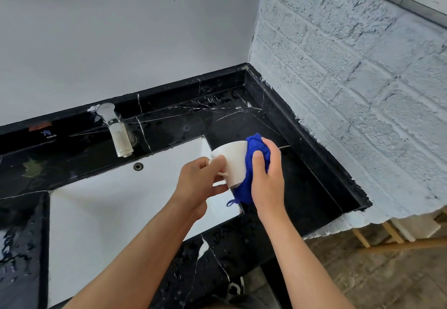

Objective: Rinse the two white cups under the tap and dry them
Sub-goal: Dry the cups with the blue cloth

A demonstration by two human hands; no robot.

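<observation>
Above the right end of the white sink [101, 212], the left hand [197, 184] held a white cup [233, 161] by its handle, with the fingers [217, 160] pinched around the handle loop. The cup was tilted, its mouth turned to the upper left and its small base turned down toward the person. Against the right side of the cup lay a blue cloth [254, 163], bunched and of a knitted look, with one loose thread hanging at the bottom. The right hand [267, 178] pressed this cloth to the cup, its fingers curled closed over the fabric and the thumb lying on the front of it.

To the left, a tap [116, 129] of shiny metal stood behind the sink, with no water running from it. The counter [302, 175] was black stone with thin white veins, smooth and glossy, with water drops on its near part. Behind it was a plain pale wall, and on the right a wall of rough bricks [350, 79] painted white. Only one cup was visible.
</observation>
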